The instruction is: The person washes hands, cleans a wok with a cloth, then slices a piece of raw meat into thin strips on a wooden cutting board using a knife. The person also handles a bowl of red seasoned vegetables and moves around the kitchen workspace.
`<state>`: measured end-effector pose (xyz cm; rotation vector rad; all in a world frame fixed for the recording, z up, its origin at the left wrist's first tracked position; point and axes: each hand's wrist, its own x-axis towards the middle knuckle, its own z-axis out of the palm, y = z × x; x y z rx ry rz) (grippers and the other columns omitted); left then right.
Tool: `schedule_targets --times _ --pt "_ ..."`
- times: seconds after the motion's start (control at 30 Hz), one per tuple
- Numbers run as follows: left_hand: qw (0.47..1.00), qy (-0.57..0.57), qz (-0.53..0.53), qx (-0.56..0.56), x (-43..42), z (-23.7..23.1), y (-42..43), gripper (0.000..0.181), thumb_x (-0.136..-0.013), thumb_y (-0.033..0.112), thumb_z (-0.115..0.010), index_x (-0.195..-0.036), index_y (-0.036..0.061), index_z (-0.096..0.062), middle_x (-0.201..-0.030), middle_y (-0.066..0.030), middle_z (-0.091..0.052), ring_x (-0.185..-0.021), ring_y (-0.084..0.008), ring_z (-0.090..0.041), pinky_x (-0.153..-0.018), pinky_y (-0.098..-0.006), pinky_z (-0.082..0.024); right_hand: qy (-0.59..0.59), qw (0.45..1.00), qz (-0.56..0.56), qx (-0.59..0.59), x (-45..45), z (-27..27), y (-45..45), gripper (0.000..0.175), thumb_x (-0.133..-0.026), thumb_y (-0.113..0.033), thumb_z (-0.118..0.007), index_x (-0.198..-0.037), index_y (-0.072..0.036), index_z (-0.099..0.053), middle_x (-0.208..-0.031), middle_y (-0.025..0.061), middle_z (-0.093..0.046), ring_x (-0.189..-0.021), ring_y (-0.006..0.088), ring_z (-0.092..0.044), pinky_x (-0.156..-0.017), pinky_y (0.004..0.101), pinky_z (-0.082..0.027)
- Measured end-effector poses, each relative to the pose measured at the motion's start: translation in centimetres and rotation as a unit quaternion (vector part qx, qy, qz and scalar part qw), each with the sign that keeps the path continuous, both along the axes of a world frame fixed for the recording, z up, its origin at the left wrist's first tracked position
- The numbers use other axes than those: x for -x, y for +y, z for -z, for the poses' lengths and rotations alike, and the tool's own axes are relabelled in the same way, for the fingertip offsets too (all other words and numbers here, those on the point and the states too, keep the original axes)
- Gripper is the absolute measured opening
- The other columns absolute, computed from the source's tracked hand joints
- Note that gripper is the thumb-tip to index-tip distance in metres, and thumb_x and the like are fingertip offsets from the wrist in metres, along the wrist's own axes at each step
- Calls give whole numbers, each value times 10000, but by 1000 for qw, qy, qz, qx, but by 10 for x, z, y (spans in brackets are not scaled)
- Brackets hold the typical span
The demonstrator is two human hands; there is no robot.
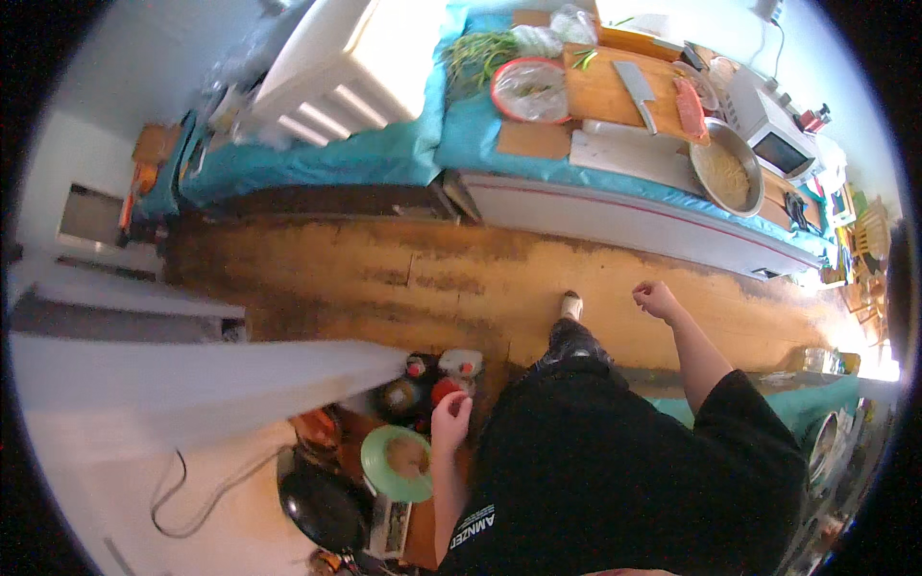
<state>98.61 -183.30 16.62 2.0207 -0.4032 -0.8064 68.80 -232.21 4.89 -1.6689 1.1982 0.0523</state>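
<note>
My left hand (451, 417) hangs by my side, fingers loosely curved and nothing in them. In view it is nearest a red lid (446, 391) and a light green basin (395, 461). My right hand (654, 299), also empty, is held out over the wooden floor with its fingers loosely bent. Across the floor, a counter carries a wooden cutting board (601, 90). On that board lie a cleaver (634, 90) and a slab of raw meat (689, 108). A metal bowl (726, 173) of pale strips, possibly noodles, stands beside it.
A red-rimmed basin (531, 90) lined with plastic and a bunch of leafy greens (479, 57) lie left of the board. A microwave oven (774, 129) stands right. Behind the green basin sits a black wok (324, 500). A white cabinet or appliance (216, 381) juts in from the left.
</note>
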Motion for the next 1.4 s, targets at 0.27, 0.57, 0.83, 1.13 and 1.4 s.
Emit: schedule_targets --times 0.27,0.57,0.83,1.13,1.4 --pt "990 -15 121 -71 -43 -31 -250 248 -973 177 -688 -1138 -7 -707 -981 -97 -733 -874 -166 -683 -819 -312 -548 -79 980 57 171 -57 -35 -181 361 -890 -293 -712 -1100 -1 -742 -929 189 -758 -862 285 -738 -785 402 -569" --pt "966 -31 256 -24 -76 -38 -450 205 -975 155 -690 -1109 1 -706 -964 -77 -722 -834 -145 -652 -774 -300 -542 -45 939 110 323 -151 -90 -357 407 -905 -336 -716 -1220 -78 -714 -1131 232 -701 -1060 407 -676 -945 485 -539" --pt "956 -74 279 59 -147 -21 -592 183 -972 112 -693 -1111 -7 -696 -936 -104 -708 -791 -163 -649 -743 -306 -541 180 949 36 257 -215 -98 -428 847 -876 -198 -740 -1593 -297 -300 -1304 238 -586 -1139 431 -662 -976 509 -549" --pt "939 -75 301 147 -230 -1 -763 197 -995 145 -675 -1113 -11 -698 -909 -85 -703 -803 -168 -654 -728 -321 -534 43 973 140 176 -208 -99 -463 919 -837 -80 -711 -1618 -191 -238 -1059 213 -673 -960 316 -720 -785 425 -561" --pt "898 -277 289 185 -250 34 -955 260 -898 162 -721 -1104 11 -672 -1040 -165 -686 -996 -330 -644 -890 -462 -514 -86 943 318 -39 -166 -174 -370 756 -884 -84 -711 -1572 -56 -399 -810 -6 -571 -709 85 -522 -665 270 -471"
